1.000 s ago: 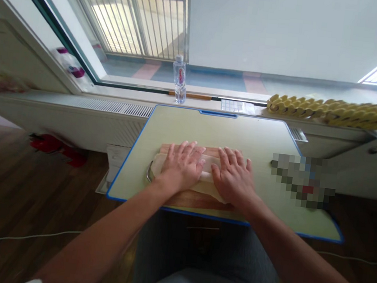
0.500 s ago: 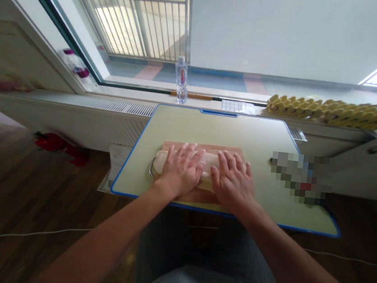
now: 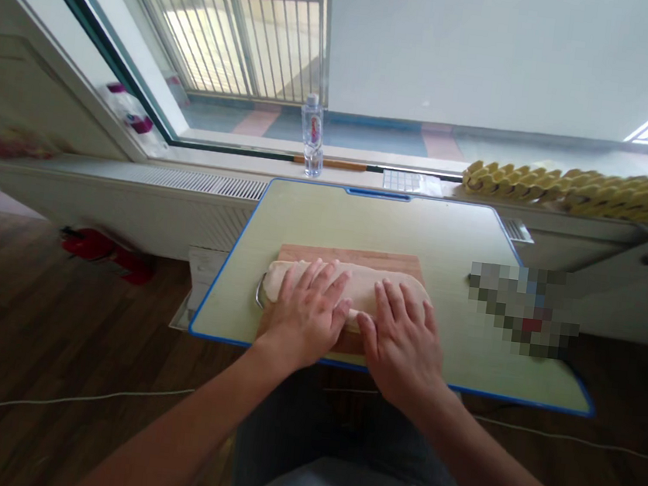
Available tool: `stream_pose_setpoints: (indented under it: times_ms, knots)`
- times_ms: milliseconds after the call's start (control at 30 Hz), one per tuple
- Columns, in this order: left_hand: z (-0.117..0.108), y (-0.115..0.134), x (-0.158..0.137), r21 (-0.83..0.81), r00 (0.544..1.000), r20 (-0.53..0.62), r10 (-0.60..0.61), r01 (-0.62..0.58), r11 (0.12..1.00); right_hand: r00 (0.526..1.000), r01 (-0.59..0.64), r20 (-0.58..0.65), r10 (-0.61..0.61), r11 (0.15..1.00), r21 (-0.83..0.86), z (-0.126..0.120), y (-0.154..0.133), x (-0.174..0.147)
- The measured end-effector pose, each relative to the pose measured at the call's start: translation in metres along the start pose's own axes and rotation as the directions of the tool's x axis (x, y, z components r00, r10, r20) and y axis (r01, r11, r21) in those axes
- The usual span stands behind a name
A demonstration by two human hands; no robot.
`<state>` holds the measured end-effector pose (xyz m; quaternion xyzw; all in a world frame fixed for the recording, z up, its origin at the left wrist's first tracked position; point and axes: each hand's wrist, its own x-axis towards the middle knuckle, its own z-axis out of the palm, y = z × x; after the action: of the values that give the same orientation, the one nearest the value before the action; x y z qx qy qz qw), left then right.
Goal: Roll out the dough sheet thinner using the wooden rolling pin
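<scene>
A long pale slab of dough [image 3: 363, 279] lies crosswise on a wooden cutting board [image 3: 351, 258], which has a metal handle [image 3: 261, 290] at its left end. My left hand [image 3: 307, 315] rests palm down on the left half of the dough, fingers spread. On the right half lies my right hand [image 3: 404, 334], also open, with its fingers pointing away from me. Both thumbs are near the dough's front edge, a small gap apart. My palms hide part of the dough and the near side of the board.
The board sits on a small pale table [image 3: 385, 223] with a blue rim. A blurred-out object [image 3: 518, 308] lies at its right. Behind, the sill holds a water bottle [image 3: 313, 136] and yellow egg-tray-like stacks [image 3: 569, 189]. A red fire extinguisher [image 3: 106, 249] lies on the floor at left.
Both hands have drawn back towards me over the dough. More of the dough's far side shows now, and it looks wider and flatter.
</scene>
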<state>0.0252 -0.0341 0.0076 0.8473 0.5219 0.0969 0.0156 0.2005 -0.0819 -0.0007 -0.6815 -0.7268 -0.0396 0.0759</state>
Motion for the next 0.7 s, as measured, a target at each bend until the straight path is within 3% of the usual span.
stream_pose_setpoints:
  times_ms: [67, 300, 367, 567, 700]
  knots:
    - [0.000, 0.000, -0.003, -0.004, 1.000, -0.003, 0.006, -0.006, 1.000, 1.000, 0.009, -0.002, -0.009, 1.000, 0.007, 0.001, -0.001, -0.004]
    - [0.008, -0.004, 0.043, 0.007, 0.999, 0.007, -0.048, 0.048, 0.999, 0.998, -0.055, 0.040, 0.054, 0.998, 0.013, 0.004, 0.013, 0.043]
    - [0.006, -0.002, 0.031, 0.004, 1.000, 0.000, -0.026, 0.026, 1.000, 1.000, -0.021, 0.022, 0.021, 1.000, 0.011, 0.003, 0.009, 0.030]
    - [0.002, 0.004, -0.040, -0.037, 0.999, -0.040, -0.003, 0.002, 0.999, 0.997, 0.071, -0.049, -0.065, 0.990, 0.121, -0.001, -0.011, -0.048]
    - [0.002, 0.000, -0.051, -0.088, 0.998, -0.054, 0.040, -0.045, 0.995, 0.993, 0.114, -0.057, -0.102, 0.944, 0.310, -0.004, 0.008, -0.048]
